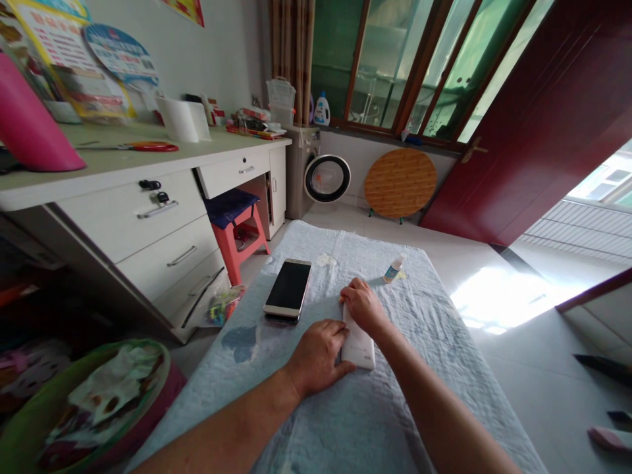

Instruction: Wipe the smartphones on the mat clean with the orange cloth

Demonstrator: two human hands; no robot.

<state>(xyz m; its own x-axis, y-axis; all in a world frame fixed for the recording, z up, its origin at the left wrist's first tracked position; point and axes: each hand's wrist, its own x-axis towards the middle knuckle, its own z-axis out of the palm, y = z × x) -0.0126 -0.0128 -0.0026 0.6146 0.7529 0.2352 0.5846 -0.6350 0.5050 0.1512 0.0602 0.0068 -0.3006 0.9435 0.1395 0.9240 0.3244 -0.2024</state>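
A flat white slab (pixel 359 347), perhaps a phone lying face down, rests on the cloth-covered table. My left hand (pixel 318 355) grips its left edge, thumb low and fingers on its upper side. Over the far end, my right hand (pixel 363 303) is closed with the fingers bent down. A tiny orange bit shows at its fingertips; what they pinch is mostly hidden. To the left lies a smartphone (pixel 289 288) with a dark screen and gold bezel, on top of something thin and dark. A small bottle with a white cap (pixel 394 270) stands beyond my right hand.
A pale blue cloth (pixel 237 395) with wrinkles covers the table. At left are a desk with drawers (pixel 148 217), a red stool (pixel 241 237) and a bin of refuse (pixel 162 382). A washing machine with its door ajar (pixel 328 178) and a round wooden tabletop (pixel 401 183) stand behind.
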